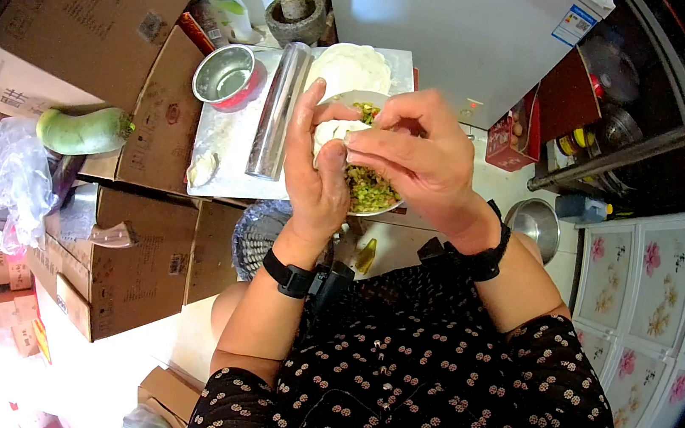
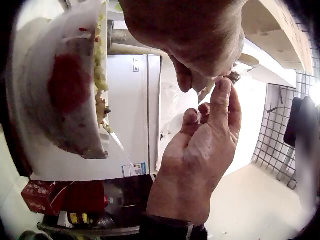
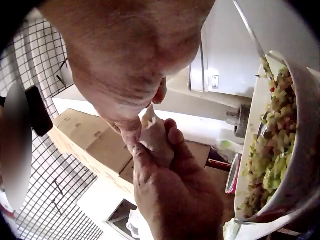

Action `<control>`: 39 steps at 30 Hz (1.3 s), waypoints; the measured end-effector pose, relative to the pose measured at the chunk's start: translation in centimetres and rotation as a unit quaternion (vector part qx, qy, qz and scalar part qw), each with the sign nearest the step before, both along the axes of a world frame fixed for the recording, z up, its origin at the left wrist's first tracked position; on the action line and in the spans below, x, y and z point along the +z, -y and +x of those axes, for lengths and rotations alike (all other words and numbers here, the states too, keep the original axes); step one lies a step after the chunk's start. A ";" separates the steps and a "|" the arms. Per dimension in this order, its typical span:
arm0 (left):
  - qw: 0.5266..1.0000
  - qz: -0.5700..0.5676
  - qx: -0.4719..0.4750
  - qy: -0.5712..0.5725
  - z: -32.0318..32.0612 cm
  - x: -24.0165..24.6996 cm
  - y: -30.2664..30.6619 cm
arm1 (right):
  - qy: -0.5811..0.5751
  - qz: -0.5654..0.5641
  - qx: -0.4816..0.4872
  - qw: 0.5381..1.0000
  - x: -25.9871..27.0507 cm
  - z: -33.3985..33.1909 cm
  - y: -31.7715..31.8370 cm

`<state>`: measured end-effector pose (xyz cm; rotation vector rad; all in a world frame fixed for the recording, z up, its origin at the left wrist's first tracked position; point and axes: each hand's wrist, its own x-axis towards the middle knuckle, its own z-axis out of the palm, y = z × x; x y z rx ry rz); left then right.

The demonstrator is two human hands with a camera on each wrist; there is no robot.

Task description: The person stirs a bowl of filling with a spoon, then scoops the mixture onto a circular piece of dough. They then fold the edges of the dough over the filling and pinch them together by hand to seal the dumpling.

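Note:
A pale dough wrapper point(image 1: 335, 132), gathered into a pouch, sits in my left hand point(image 1: 314, 181), its fingers and thumb curled round the sides. My right hand point(image 1: 431, 152) pinches the gathered edge between thumb and fingertips. In the right wrist view the dough point(image 3: 156, 142) tapers to a peak under the right fingers. Just below both hands stands a white bowl point(image 3: 307, 115) of chopped green filling point(image 1: 373, 190), partly hidden by them. A thin utensil handle point(image 3: 248, 25) rises from the bowl. What lies inside the dough is hidden.
A metal rolling pin point(image 1: 276, 116), a stack of flat dough wrappers point(image 1: 352, 65) and a steel bowl point(image 1: 227, 76) lie on the board point(image 1: 227, 144). Behind it is a stone mortar point(image 1: 293, 24). Cardboard boxes point(image 1: 141, 249) stand left, with a knife point(image 1: 111, 235) on one.

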<state>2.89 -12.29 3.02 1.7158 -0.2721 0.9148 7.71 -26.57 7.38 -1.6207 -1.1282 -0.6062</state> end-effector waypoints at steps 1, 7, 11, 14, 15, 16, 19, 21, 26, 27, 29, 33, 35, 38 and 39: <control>1.000 0.015 0.008 -0.001 0.0 0.0 0.0 | 0.005 -0.007 -0.003 1.000 -0.1 0.1 0.0; 0.999 0.034 0.018 -0.002 -0.1 -0.1 0.2 | -0.021 -0.014 -0.019 0.999 -0.2 0.6 0.1; 0.999 0.027 0.023 -0.004 -0.2 0.1 0.6 | -0.064 -0.011 -0.003 0.998 0.1 0.6 0.1; 0.999 0.022 -0.010 -0.029 -0.1 -0.4 0.1 | -0.104 -0.008 0.034 0.994 -0.5 0.8 0.1; 0.999 0.025 -0.022 -0.039 -0.1 -0.5 0.0 | -0.121 -0.002 0.044 0.992 -0.7 0.7 0.1; 0.999 0.027 -0.017 -0.031 0.0 -0.6 0.0 | -0.115 -0.001 0.042 0.992 -1.0 0.8 0.0; 0.999 0.023 0.002 -0.029 0.1 -0.6 0.3 | -0.105 0.002 0.031 0.994 -1.5 1.0 -0.4; 0.998 0.007 0.024 -0.052 0.1 -0.6 0.4 | -0.110 0.007 0.020 0.994 -1.5 1.1 -0.6; 0.984 -0.151 0.006 -0.091 0.9 -1.4 -0.3 | -0.204 -0.008 -0.016 0.979 -1.4 1.2 -0.4; 0.980 -0.176 -0.003 -0.097 0.9 -1.3 -0.3 | -0.248 -0.019 -0.007 0.969 -1.5 1.2 -0.3; 0.989 -0.122 0.017 -0.083 0.7 -0.7 0.1 | -0.263 -0.006 0.006 0.965 -1.5 0.9 -0.7; 0.995 -0.054 0.023 -0.085 0.4 -0.6 -0.1 | -0.298 0.029 0.036 0.954 -2.1 0.8 -1.0; 0.998 -0.012 0.030 -0.055 0.4 -0.7 -0.3 | -0.269 0.042 0.039 0.961 -2.3 0.9 -1.1; 0.999 0.023 0.031 -0.024 0.3 -0.5 -0.2 | -0.247 0.056 0.032 0.967 -2.2 0.7 -1.2; 0.999 0.029 0.030 -0.015 0.2 -0.4 -0.1 | -0.242 0.059 0.029 0.968 -2.1 0.6 -1.2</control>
